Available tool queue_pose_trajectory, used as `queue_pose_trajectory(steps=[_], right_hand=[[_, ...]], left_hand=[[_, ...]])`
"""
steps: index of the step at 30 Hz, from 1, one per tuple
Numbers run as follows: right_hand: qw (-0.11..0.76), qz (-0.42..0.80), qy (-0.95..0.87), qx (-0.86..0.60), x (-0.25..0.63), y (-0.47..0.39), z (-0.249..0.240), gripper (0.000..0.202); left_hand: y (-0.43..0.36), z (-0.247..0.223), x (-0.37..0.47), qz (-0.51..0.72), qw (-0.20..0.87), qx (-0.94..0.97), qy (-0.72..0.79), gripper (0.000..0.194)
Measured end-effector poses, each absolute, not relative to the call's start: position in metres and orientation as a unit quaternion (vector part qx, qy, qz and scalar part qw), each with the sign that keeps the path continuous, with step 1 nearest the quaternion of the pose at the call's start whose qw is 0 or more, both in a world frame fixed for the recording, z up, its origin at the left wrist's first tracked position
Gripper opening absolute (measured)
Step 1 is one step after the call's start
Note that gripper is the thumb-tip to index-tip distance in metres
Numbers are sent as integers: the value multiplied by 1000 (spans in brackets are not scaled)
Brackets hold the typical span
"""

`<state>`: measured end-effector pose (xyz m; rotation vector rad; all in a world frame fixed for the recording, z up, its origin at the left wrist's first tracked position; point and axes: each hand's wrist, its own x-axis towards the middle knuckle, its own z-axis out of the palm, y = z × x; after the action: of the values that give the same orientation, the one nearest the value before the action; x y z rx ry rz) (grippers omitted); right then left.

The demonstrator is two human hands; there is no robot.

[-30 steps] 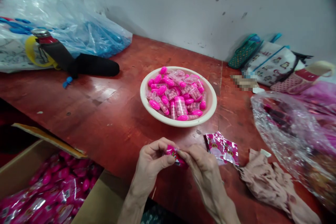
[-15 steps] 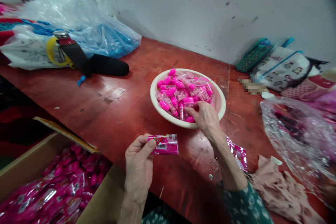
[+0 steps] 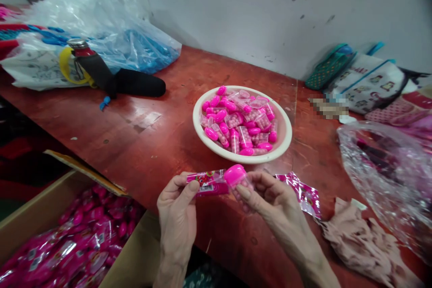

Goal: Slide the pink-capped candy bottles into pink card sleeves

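Note:
Between thumb and fingers, my left hand (image 3: 178, 211) pinches a printed pink wrapper sleeve (image 3: 207, 183) with a clear open end facing right. My right hand (image 3: 273, 198) grips a small clear container with a bright pink cap (image 3: 235, 174); pale pink beads show inside it. The cap is at the sleeve's right end; whether it has entered the opening I cannot tell. Just beyond my hands stands a cream bowl (image 3: 199, 137), heaped with similar pink-capped containers (image 3: 245, 135).
A cardboard box (image 3: 135, 252) at lower left holds many filled pink packets (image 3: 77, 247). More flat wrappers (image 3: 305, 195) lie right of my right hand, near a crumpled beige cloth (image 3: 357, 238) and clear plastic bag (image 3: 381, 180). A strapped bottle (image 3: 84, 49) lies at left.
My right hand has come out of the bowl toward me with a pink-capped container and brought it to the sleeve. My left hand has hardly moved.

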<state>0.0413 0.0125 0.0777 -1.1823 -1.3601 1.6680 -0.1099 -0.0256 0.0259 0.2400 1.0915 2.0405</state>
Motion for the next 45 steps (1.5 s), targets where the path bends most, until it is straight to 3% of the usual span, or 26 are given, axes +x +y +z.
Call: queue_pose_trajectory(steps=[11,14,22,29,32,38,45], right_hand=[[298,627,-550,-464,56,7,62,25],[318,582,-580,-474,57,5,57,23],[353,366,-743,-436,54,-2,40,24],[414,247,-765,-426,42,-13,33,29],[438,219,-760,-427,40,-15,32,26],[464,237,-741,-423,41,-17,28,32],[417,427,-658,-459,49,-15,24,18]], left_hand=[[-27,23,-105,766,463,178,409,11],[-26,25,-102,749,485,171,418,7],[-25,29,-87,748,544,54,377,30],[-22,24,-71,712,598,-17,366,18],[-23,20,-68,673,643,-22,365,25],[-24,15,-67,687,645,-2,335,16],[-24,16,-67,673,677,57,293,26]])
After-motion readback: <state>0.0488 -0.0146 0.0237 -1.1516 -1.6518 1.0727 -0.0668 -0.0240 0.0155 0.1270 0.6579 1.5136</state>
